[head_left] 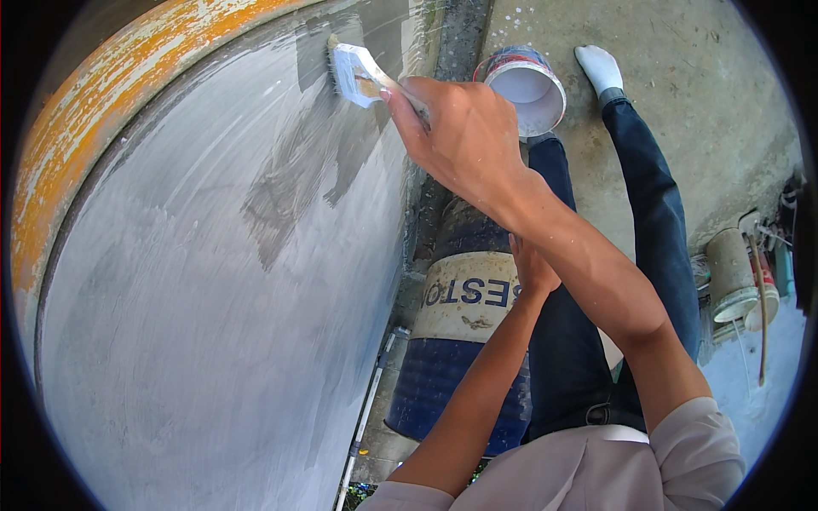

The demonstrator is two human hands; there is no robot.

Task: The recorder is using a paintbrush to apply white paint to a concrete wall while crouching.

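Overhead, head view: right hand (pixel 464 136) closed around paintbrush (pixel 358 75) handle, bristles pressed on grey wall (pixel 213 298) at 11 o'clock. Paint can (pixel 524 85) just beside hand, at 1 o'clock, on concrete floor (pixel 707 102). Left hand (pixel 530 268) rests on blue drum (pixel 456 341) near centre; finger pose cannot tell, partly hidden behind right forearm.

Grey wall (pixel 196 281): broad open face, unobstructed left of brush (pixel 354 72). Blue drum (pixel 464 324): stands close against wall base, narrowing passage below. Paint can (pixel 524 85): on concrete floor (pixel 707 111) near 1 white-socked foot (pixel 599 66). Cluttered containers (pixel 737 277): block right edge.
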